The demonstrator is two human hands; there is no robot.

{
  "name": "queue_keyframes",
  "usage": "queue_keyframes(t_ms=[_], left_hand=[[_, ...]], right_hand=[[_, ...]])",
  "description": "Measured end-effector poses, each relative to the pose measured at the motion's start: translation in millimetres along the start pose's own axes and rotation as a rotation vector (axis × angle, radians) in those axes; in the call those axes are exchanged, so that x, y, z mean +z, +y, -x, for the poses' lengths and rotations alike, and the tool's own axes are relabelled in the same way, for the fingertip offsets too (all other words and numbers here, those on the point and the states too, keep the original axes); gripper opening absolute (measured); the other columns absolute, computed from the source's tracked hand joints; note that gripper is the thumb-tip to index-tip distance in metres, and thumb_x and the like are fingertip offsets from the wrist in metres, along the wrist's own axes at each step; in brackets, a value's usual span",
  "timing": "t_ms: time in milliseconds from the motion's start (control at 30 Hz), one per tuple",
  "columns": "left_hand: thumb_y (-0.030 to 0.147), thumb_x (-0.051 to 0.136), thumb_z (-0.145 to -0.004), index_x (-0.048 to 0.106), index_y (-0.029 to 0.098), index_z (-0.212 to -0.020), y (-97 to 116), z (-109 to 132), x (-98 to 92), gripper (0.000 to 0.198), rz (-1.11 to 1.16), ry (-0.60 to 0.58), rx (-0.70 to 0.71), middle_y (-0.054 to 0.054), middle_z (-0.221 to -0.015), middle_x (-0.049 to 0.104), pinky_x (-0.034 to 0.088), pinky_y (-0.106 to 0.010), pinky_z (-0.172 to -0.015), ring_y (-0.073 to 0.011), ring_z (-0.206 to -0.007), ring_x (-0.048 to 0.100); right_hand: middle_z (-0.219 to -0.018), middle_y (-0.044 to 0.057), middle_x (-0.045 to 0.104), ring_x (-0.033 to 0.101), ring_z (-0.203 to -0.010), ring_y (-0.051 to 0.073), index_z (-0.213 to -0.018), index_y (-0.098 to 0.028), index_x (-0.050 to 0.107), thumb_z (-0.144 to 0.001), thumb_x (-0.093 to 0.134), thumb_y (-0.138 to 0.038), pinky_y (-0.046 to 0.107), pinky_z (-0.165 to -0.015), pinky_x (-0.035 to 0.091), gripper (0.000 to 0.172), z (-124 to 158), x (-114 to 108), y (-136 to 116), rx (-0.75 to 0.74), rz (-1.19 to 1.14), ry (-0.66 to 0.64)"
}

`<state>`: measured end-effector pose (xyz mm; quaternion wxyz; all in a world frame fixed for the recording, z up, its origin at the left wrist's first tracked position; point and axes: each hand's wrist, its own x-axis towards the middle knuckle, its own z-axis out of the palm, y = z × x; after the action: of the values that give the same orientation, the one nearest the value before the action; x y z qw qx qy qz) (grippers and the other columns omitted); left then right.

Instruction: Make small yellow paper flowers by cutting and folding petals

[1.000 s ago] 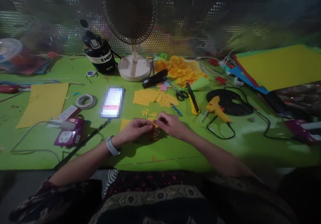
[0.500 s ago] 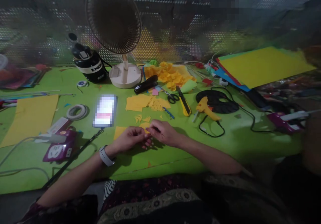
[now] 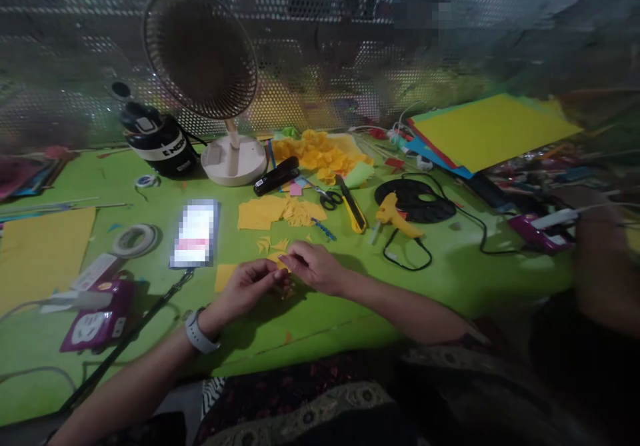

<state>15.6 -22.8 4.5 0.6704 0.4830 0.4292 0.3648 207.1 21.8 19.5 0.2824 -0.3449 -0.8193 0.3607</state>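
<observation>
With the dial centred on the two hands and 12 o'clock pointing away from the person, the small yellow paper piece [image 3: 281,263] is at the centre, held just above the green surface [image 3: 320,323]. The fingers of the left hand [image 3: 249,289] and of the right hand [image 3: 317,269] are both closed on it in a thumb-and-forefinger pinch; such a grip probably suits so small and thin a part, with one hand steadying while the other shapes. The exact fold is too small to read. Yellow paper slivers [image 3: 264,243] lie just beyond the fingers toward 12 o'clock, with cut yellow paper [image 3: 259,213] behind them, presumably so placed for short reaches. A yellow paper square [image 3: 225,277] lies at 9 o'clock beside the left hand. Scissors [image 3: 330,200] at 1 o'clock, a yellow utility knife [image 3: 354,209] between 1 and 2, and a glue gun [image 3: 397,219] at 2, overlapping the edge of a black mat [image 3: 433,205], appear grouped within right-hand range. A phone [image 3: 195,233] lies at 10 o'clock, its screen lit. The left forearm enters from 8 o'clock, the right from 4; both wrists are low, and the hands converge with knuckles outward and fingertips meeting.
</observation>
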Motion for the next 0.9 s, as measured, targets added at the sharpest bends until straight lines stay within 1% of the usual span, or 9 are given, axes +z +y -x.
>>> queue_keyframes(t_ms=[200,367,467,533,600,667,700,800,900], left_hand=[[0.048,0.074,-0.079,0.072,0.015,-0.081,0,-1,-0.5,0.033,0.011,0.064,0.016,-0.004,-0.074,0.073,0.058,-0.022,-0.064,-0.0122,-0.067,0.068],[0.049,0.076,-0.076,0.071,0.015,-0.079,1,-2,-0.7,0.034,0.058,0.087,-0.022,-0.003,-0.075,0.073,0.059,-0.023,-0.066,-0.0124,-0.067,0.068],[0.051,0.078,-0.072,0.071,0.015,-0.078,0,-4,-1.7,0.037,0.060,0.143,-0.020,-0.003,-0.073,0.073,0.058,-0.023,-0.064,-0.0124,-0.067,0.067],[0.051,0.079,-0.071,0.071,0.016,-0.079,2,-5,-3.7,0.037,0.062,0.190,-0.010,-0.003,-0.074,0.073,0.057,-0.022,-0.064,-0.0126,-0.068,0.067],[0.052,0.078,-0.072,0.071,0.016,-0.081,4,-6,-6.6,0.038,0.071,0.221,-0.006,-0.004,-0.079,0.075,0.057,-0.022,-0.065,-0.0140,-0.072,0.069],[0.053,0.077,-0.072,0.073,0.016,-0.084,6,-6,-9.6,0.039,0.054,0.225,0.000,-0.006,-0.085,0.076,0.058,-0.024,-0.066,-0.0165,-0.079,0.070],[0.054,0.077,-0.072,0.073,0.016,-0.084,7,-6,-10.8,0.039,0.032,0.228,0.007,-0.007,-0.087,0.076,0.058,-0.024,-0.066,-0.0174,-0.081,0.070],[0.055,0.078,-0.070,0.076,0.016,-0.086,7,-6,-13.1,0.042,-0.034,0.235,0.039,-0.009,-0.089,0.077,0.058,-0.026,-0.067,-0.0191,-0.082,0.070],[0.055,0.077,-0.071,0.076,0.017,-0.086,3,-7,-13.8,0.041,-0.048,0.215,0.084,-0.009,-0.089,0.077,0.058,-0.026,-0.067,-0.0195,-0.082,0.070]], right_hand=[[-0.066,-0.002,0.048,0.044,-0.060,0.012,-0.075,-0.020,0.043,-0.099,0.042,-0.039,0.024,-0.058,0.029,0.031,-2,1,-2,0.102,0.033,-0.130],[-0.065,-0.002,0.049,0.045,-0.060,0.013,-0.075,-0.021,0.043,-0.101,0.040,-0.037,0.025,-0.057,0.028,0.031,-1,7,0,0.128,0.082,-0.137],[-0.065,-0.002,0.051,0.047,-0.060,0.012,-0.077,-0.020,0.047,-0.101,0.040,-0.038,0.024,-0.057,0.031,0.031,-2,3,-1,0.122,0.063,-0.150],[-0.070,-0.001,0.057,0.051,-0.062,0.013,-0.085,-0.019,0.053,-0.101,0.040,-0.037,0.024,-0.058,0.036,0.027,-8,-11,-1,0.142,0.077,-0.150],[-0.083,0.004,0.065,0.058,-0.069,0.014,-0.101,-0.018,0.057,-0.101,0.038,-0.035,0.025,-0.060,0.041,0.026,-19,-34,4,0.236,0.181,-0.111],[-0.102,0.009,0.068,0.062,-0.080,0.016,-0.116,-0.017,0.056,-0.100,0.038,-0.030,0.025,-0.063,0.045,0.028,-35,-61,14,0.397,0.477,-0.041],[-0.108,0.010,0.067,0.064,-0.083,0.017,-0.118,-0.017,0.057,-0.099,0.038,-0.028,0.025,-0.064,0.045,0.029,-44,-74,20,0.501,0.669,-0.051],[-0.105,0.017,0.068,0.066,-0.089,0.026,-0.105,-0.011,0.065,-0.089,0.052,-0.027,0.030,-0.068,0.046,0.026,-69,-99,42,0.623,0.828,-0.105],[-0.097,0.017,0.071,0.067,-0.090,0.028,-0.097,-0.012,0.070,-0.079,0.064,-0.031,0.029,-0.069,0.047,0.027,-86,-103,57,0.688,0.898,-0.210]])
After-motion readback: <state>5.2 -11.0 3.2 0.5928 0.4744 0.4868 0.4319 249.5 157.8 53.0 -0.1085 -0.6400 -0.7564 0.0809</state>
